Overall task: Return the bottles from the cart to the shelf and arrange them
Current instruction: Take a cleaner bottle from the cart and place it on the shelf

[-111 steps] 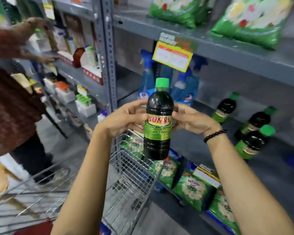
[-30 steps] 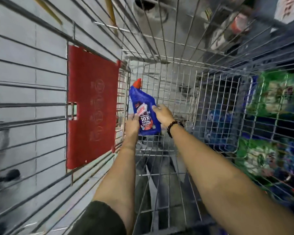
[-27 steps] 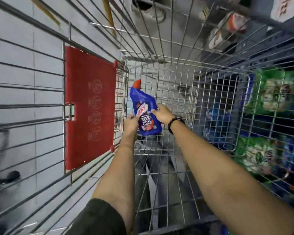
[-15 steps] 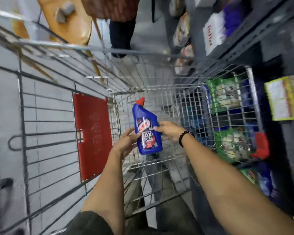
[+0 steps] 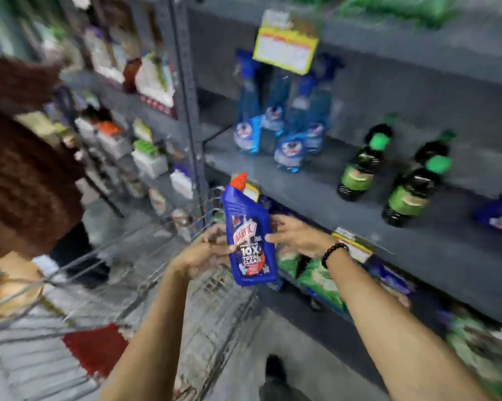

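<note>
A blue toilet-cleaner bottle [image 5: 251, 235] with a red cap is held upright between my two hands, just in front of the grey shelf [image 5: 345, 204] and above the wire cart [image 5: 169, 287]. My left hand [image 5: 206, 253] grips its left side. My right hand [image 5: 296, 234] touches its right edge, fingers spread. On the shelf stand several blue spray bottles [image 5: 284, 123] and dark bottles with green caps [image 5: 411, 183]. Another blue bottle [image 5: 501, 211] lies at the shelf's far right.
A person in a brown top [image 5: 21, 169] stands on the left by the neighbouring shelves. A yellow price tag [image 5: 286, 46] hangs from the upper shelf. Green detergent bags [image 5: 319, 279] fill the lower shelf. The cart's red flap [image 5: 96, 348] is at the lower left.
The dark green-capped bottle from the earliest frame is gone from my hands. I lifted the blue bottle out of the cart, and the view swung up from the cart to the shelf.
</note>
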Tool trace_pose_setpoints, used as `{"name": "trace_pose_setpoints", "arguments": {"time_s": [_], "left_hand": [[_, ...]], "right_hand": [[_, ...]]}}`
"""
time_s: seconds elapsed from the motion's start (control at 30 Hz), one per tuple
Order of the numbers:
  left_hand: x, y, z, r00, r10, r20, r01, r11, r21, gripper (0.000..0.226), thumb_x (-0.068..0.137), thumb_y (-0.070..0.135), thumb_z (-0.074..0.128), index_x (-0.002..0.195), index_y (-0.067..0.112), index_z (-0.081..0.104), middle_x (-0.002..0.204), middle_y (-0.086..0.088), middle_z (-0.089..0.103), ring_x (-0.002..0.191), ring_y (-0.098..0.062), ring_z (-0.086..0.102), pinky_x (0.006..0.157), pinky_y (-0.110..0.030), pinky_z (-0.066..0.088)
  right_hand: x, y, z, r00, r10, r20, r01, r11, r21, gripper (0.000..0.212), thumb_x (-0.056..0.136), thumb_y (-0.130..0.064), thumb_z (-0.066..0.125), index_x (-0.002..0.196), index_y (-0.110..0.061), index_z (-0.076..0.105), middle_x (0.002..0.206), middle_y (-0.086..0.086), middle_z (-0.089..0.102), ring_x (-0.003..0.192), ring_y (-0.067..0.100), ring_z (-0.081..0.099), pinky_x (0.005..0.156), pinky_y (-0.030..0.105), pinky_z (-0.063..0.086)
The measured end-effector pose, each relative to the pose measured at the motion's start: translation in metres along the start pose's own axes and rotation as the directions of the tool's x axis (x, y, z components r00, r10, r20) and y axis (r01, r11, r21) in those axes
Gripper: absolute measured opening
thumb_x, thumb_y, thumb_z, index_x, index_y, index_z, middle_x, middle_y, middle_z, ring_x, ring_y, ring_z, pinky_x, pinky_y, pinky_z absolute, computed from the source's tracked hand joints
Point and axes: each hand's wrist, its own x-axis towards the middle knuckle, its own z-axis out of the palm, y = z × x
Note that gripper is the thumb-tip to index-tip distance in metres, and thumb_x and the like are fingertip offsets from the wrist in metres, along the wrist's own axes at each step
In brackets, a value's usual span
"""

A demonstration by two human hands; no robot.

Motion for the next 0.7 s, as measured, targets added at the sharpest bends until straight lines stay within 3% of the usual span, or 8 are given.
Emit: {"name": "trace_pose_setpoints", "arguments": {"time_s": [0.1, 0.17, 0.33, 0.47, 0.57, 0.7], "left_hand": [[0.016, 0.047, 0.054, 0.976, 0.087, 0.197, -0.109, 0.988, 0.107, 0.042, 0.076, -0.018, 0.054, 0.099, 0.018, 0.054, 0.073, 0.004, 0.073, 0.069, -0.006, 0.07, 0.066, -0.024, 0.06], [0.023, 0.075, 0.095, 0.934, 0.144, 0.326, -0.203, 0.967, 0.154, 0.046, 0.069, -0.016, 0.062, 0.097, 0.021, 0.056, 0.081, 0.004, 0.076, 0.074, -0.009, 0.071, 0.066, -0.027, 0.06], [0.027, 0.124, 0.199, 0.779, 0.242, 0.578, -0.399, 0.903, 0.16, 0.042, 0.068, -0.009, 0.062, 0.095, 0.023, 0.058, 0.088, 0.005, 0.075, 0.08, -0.009, 0.07, 0.066, -0.025, 0.059], [0.024, 0.14, 0.269, 0.655, 0.25, 0.713, -0.463, 0.878, 0.118, 0.04, 0.068, -0.009, 0.06, 0.096, 0.019, 0.056, 0.088, 0.003, 0.075, 0.08, -0.011, 0.07, 0.066, -0.027, 0.059], [0.026, 0.139, 0.311, 0.6, 0.238, 0.764, -0.474, 0.875, 0.1, 0.043, 0.068, -0.012, 0.059, 0.098, 0.017, 0.054, 0.088, 0.001, 0.076, 0.08, -0.014, 0.07, 0.068, -0.029, 0.059], [0.044, 0.122, 0.357, 0.554, 0.178, 0.813, -0.46, 0.879, 0.121, 0.046, 0.067, -0.014, 0.066, 0.099, 0.016, 0.053, 0.093, 0.0, 0.075, 0.082, -0.015, 0.071, 0.069, -0.029, 0.059]], "right_hand": [[-0.062, -0.025, -0.032, 0.979, -0.148, -0.139, 0.148, 0.989, -0.005, 0.034, 0.081, 0.005, 0.059, 0.101, -0.022, 0.056, 0.095, 0.002, 0.063, 0.078, 0.011, 0.065, 0.06, 0.027, 0.054], [-0.105, -0.039, -0.052, 0.94, -0.246, -0.235, 0.249, 0.968, -0.02, 0.038, 0.078, 0.006, 0.062, 0.103, -0.022, 0.056, 0.095, 0.002, 0.064, 0.085, 0.019, 0.06, 0.068, 0.035, 0.05], [-0.216, -0.069, -0.088, 0.81, -0.42, -0.409, 0.417, 0.903, -0.101, 0.051, 0.071, 0.002, 0.066, 0.117, -0.011, 0.05, 0.09, -0.009, 0.071, 0.08, 0.006, 0.068, 0.056, 0.022, 0.058], [-0.289, -0.076, -0.107, 0.713, -0.502, -0.49, 0.466, 0.861, -0.205, 0.053, 0.071, 0.001, 0.063, 0.12, -0.014, 0.049, 0.092, -0.01, 0.073, 0.082, 0.008, 0.069, 0.054, 0.022, 0.056], [-0.327, -0.071, -0.123, 0.664, -0.533, -0.525, 0.489, 0.84, -0.234, 0.056, 0.07, 0.002, 0.065, 0.12, -0.017, 0.05, 0.094, -0.01, 0.074, 0.081, 0.007, 0.069, 0.054, 0.021, 0.055], [-0.361, -0.049, -0.15, 0.662, -0.518, -0.542, 0.467, 0.85, -0.243, 0.059, 0.066, -0.006, 0.077, 0.118, -0.019, 0.054, 0.101, -0.008, 0.073, 0.086, 0.008, 0.068, 0.063, 0.021, 0.056]]}}
